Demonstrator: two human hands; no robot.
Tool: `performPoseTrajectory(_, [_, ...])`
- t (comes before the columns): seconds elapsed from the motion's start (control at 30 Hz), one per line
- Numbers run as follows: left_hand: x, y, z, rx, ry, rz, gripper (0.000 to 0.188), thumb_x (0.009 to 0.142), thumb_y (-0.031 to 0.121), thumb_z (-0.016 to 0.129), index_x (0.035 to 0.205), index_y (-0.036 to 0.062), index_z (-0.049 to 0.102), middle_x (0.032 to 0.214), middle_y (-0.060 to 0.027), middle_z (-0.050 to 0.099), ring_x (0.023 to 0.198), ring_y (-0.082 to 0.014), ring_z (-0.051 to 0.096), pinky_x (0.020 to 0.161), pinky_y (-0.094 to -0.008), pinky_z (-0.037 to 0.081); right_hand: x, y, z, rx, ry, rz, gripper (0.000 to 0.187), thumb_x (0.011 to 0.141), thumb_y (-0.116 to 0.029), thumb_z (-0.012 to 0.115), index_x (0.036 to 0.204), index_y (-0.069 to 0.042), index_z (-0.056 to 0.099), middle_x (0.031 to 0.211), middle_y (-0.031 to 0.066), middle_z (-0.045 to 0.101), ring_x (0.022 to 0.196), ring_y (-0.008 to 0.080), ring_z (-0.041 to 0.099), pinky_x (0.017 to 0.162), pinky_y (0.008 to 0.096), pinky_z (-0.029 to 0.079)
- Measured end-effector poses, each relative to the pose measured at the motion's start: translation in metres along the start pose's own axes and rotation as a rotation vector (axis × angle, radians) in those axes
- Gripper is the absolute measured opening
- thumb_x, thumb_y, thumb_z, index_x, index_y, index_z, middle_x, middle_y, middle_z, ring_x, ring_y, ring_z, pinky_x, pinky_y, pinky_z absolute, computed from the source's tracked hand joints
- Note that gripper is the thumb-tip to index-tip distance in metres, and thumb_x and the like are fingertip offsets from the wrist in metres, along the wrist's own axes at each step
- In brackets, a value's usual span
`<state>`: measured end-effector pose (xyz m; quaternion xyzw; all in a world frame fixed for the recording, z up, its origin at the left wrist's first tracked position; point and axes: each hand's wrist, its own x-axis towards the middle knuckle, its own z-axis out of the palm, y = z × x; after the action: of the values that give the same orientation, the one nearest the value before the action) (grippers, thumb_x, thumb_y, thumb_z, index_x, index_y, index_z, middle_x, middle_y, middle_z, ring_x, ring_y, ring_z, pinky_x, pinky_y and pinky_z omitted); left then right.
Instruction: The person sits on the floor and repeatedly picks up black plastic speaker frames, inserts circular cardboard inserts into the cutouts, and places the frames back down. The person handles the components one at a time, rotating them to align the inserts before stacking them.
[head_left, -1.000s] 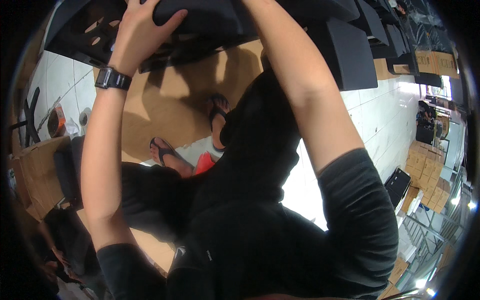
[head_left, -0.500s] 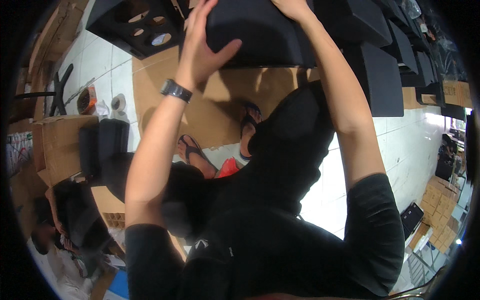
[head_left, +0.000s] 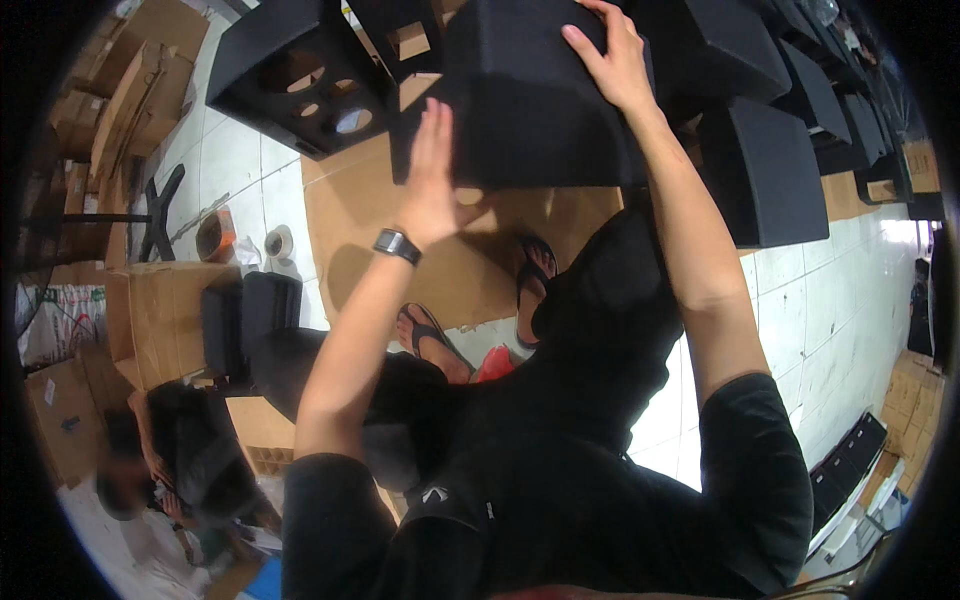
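I hold a black fabric-covered speaker box (head_left: 530, 100) up in front of me with both hands. My left hand (head_left: 432, 175), with a black watch on the wrist, presses flat against the box's left side. My right hand (head_left: 612, 62) lies spread over its upper right face. Below the box I see my feet in sandals (head_left: 430, 335) on a sheet of brown cardboard (head_left: 350, 215) laid on the white tiled floor.
A black box with round cut-outs (head_left: 295, 75) lies at the upper left. Several more black boxes (head_left: 765, 170) stand in a row at the right. Cardboard cartons (head_left: 150, 310) and tape rolls (head_left: 278, 242) sit at the left, where another person (head_left: 190, 465) crouches.
The box has come lower and nearer the middle of the view. My left hand has slid from its top down to its left side; my right hand stays on top.
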<state>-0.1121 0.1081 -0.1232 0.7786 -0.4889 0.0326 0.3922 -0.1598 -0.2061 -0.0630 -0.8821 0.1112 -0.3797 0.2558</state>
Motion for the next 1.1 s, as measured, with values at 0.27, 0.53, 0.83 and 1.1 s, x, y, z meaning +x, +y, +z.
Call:
performPoseTrajectory(0.27, [-0.006, 0.058, 0.045, 0.121, 0.057, -0.182, 0.123, 0.060, 0.024, 0.091, 0.161, 0.0047, 0.024, 0.166, -0.0253, 0.019, 0.148, -0.0488, 0.027, 0.122, -0.0562, 0.029, -0.006, 0.032, -0.013, 0.123, 0.005, 0.000, 0.050, 0.100, -0.043, 0.063, 0.139, -0.012, 0.062, 0.146, 0.0203, 0.057, 0.141, 0.0368, 0.050, 0.118, 0.0432, 0.037])
performPoseTrajectory(0.53, [0.000, 0.046, -0.007, 0.071, -0.031, -0.050, 0.129, 0.052, 0.052, 0.098, 0.155, 0.0070, 0.036, 0.160, -0.0236, 0.031, 0.143, -0.0446, 0.037, 0.114, -0.0556, 0.036, -0.013, 0.020, -0.017, 0.179, 0.018, -0.022, 0.042, 0.101, -0.034, 0.064, 0.135, -0.010, 0.066, 0.141, 0.0187, 0.062, 0.134, 0.0350, 0.056, 0.114, 0.0412, 0.041])
performPoseTrajectory(0.83, [0.066, 0.003, 0.001, -0.512, 0.191, -0.310, 0.088, 0.096, 0.040, 0.072, 0.160, 0.0038, 0.024, 0.159, -0.0239, 0.036, 0.149, -0.0366, 0.036, 0.123, -0.0432, 0.027, -0.014, -0.019, -0.001, 0.089, -0.018, -0.163, 0.039, 0.098, -0.037, 0.064, 0.129, -0.013, 0.068, 0.136, 0.0124, 0.066, 0.136, 0.0319, 0.055, 0.118, 0.0491, 0.035])
performPoseTrajectory(1.1, [0.023, 0.014, -0.001, -0.520, 0.317, -0.358, 0.089, 0.100, 0.054, 0.058, 0.161, 0.0022, 0.019, 0.163, -0.0237, 0.027, 0.153, -0.0352, 0.026, 0.125, -0.0426, 0.018, -0.009, -0.042, 0.013, 0.085, -0.144, -0.281, 0.043, 0.102, -0.036, 0.061, 0.140, -0.017, 0.061, 0.144, 0.0058, 0.061, 0.145, 0.0283, 0.044, 0.123, 0.0501, 0.025])
